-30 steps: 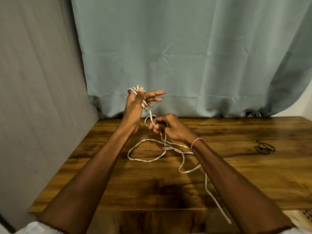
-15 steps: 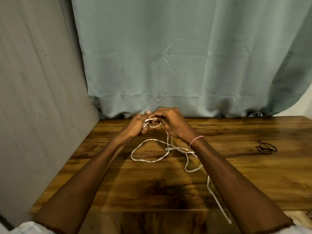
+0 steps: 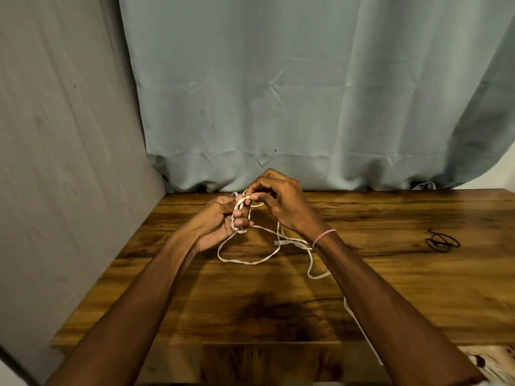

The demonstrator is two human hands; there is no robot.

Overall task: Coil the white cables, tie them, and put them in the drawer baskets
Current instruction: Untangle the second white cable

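Note:
A flat white cable point(image 3: 245, 261) lies in loose loops on the wooden table point(image 3: 390, 288), and its tail runs under my right forearm and off the front edge. Its clear plug point(image 3: 278, 242) rests on the wood. My left hand point(image 3: 220, 221) holds a small coil of the cable wound around its curled fingers. Just above it, my right hand point(image 3: 278, 200) pinches a strand of the same cable at the top of that coil. Both hands meet near the table's far edge. No drawer baskets are visible.
A small black tie or cord point(image 3: 441, 240) lies on the table at the right. A grey-blue curtain point(image 3: 306, 93) hangs behind the table and a grey wall point(image 3: 55, 162) closes the left side. Something patterned point(image 3: 490, 360) shows at bottom right.
My left hand came down from its raised position to the table's far edge. My right hand moved up to meet it and now pinches the cable over the coil.

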